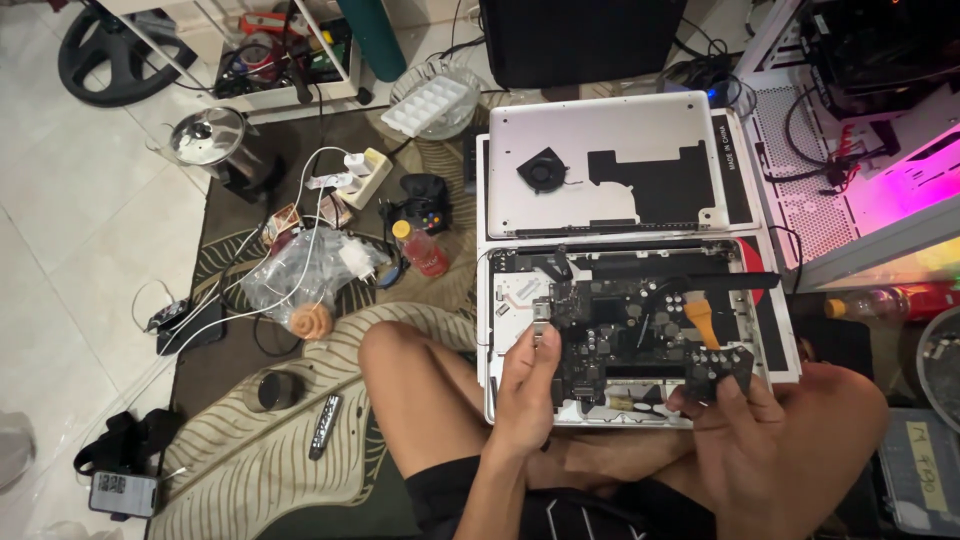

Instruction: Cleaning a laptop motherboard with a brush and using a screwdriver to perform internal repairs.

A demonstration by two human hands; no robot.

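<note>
An opened silver laptop (pixel 500 375) lies on the floor in front of my crossed legs, its black main board (pixel 620 320) exposed. My left hand (pixel 525 385) pinches the board's left edge near a small metal connector. My right hand (pixel 735 425) holds a small black circuit part (pixel 718 368) over the laptop's lower right corner. An orange plastic pry tool (pixel 703 322) lies on the board just above that part. The removed silver bottom cover (pixel 610 150) lies behind the laptop with a loose black fan (pixel 543 170) on it.
A pink-lit open computer case (pixel 860 130) stands at the right. On the patterned rug (pixel 260 440) to the left lie a clear bag of cables (pixel 300 280), a black game controller (pixel 425 200), a red bottle (pixel 425 252), a remote (pixel 325 425) and a steel pot (pixel 215 140).
</note>
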